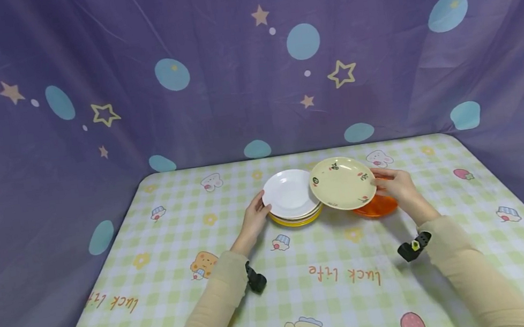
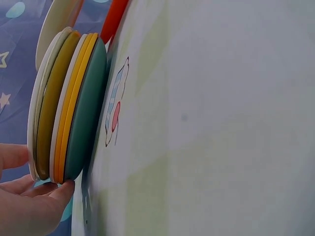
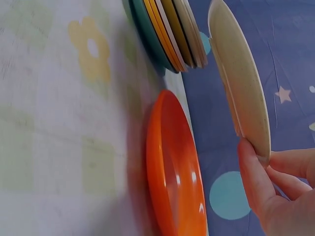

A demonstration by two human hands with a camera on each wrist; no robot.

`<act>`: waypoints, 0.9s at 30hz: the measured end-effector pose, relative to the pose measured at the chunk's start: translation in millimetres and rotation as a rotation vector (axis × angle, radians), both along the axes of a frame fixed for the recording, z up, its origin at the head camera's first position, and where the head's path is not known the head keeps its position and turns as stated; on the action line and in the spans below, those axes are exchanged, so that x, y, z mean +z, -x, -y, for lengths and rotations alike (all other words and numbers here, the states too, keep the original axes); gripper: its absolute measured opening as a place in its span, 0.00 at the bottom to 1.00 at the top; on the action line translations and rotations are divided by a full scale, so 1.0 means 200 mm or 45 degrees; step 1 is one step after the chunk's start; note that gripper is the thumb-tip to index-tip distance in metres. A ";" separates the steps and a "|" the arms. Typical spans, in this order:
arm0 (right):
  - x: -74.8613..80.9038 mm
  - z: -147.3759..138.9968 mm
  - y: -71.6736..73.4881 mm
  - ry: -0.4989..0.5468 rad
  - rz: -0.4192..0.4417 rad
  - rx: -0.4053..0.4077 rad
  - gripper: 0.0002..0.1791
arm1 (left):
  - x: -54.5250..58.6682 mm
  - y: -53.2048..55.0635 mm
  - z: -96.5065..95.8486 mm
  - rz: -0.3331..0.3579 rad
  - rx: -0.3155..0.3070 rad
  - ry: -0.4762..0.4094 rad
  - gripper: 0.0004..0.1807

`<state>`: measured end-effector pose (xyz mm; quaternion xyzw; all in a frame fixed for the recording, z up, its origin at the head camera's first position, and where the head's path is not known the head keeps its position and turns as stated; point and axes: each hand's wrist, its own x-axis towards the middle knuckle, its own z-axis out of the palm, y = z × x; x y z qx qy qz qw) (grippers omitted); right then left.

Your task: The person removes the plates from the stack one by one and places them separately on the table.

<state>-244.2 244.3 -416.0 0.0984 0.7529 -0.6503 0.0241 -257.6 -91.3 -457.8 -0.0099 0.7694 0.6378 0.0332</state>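
Observation:
My right hand [image 1: 402, 188] pinches the right rim of a cream plate [image 1: 342, 186] with small printed motifs. That plate is up off the table, partly covering an orange plate [image 1: 377, 207]. The orange plate rests on the cloth and shows fully glossy in the right wrist view. At the left edge of a stack of plates [image 2: 55, 108], my left hand [image 1: 253, 219] grips with its thumb at the top rim and fingers at the lower side. A white plate [image 1: 290, 194] tops this stack; beneath come cream, mustard, yellow and, lowest, a teal plate [image 2: 88, 115].
A checked tablecloth [image 1: 337, 311] with printed cupcakes, strawberries and lettering covers the table. Purple curtains [image 1: 223, 119] with stars and blue ovals hang behind and along both sides. A dark wrist camera [image 1: 256, 280] sits on the left sleeve, another camera [image 1: 414, 247] on the right.

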 end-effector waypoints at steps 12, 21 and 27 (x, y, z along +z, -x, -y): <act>0.04 -0.12 -0.06 -0.033 0.010 0.051 0.28 | 0.00 0.00 0.00 0.010 0.009 0.012 0.28; -0.18 -0.39 0.05 0.110 0.028 0.021 0.28 | -0.01 0.00 0.00 0.014 0.011 0.010 0.28; -0.24 -0.51 0.06 0.180 0.044 0.001 0.25 | -0.01 0.00 0.00 0.004 0.007 0.005 0.28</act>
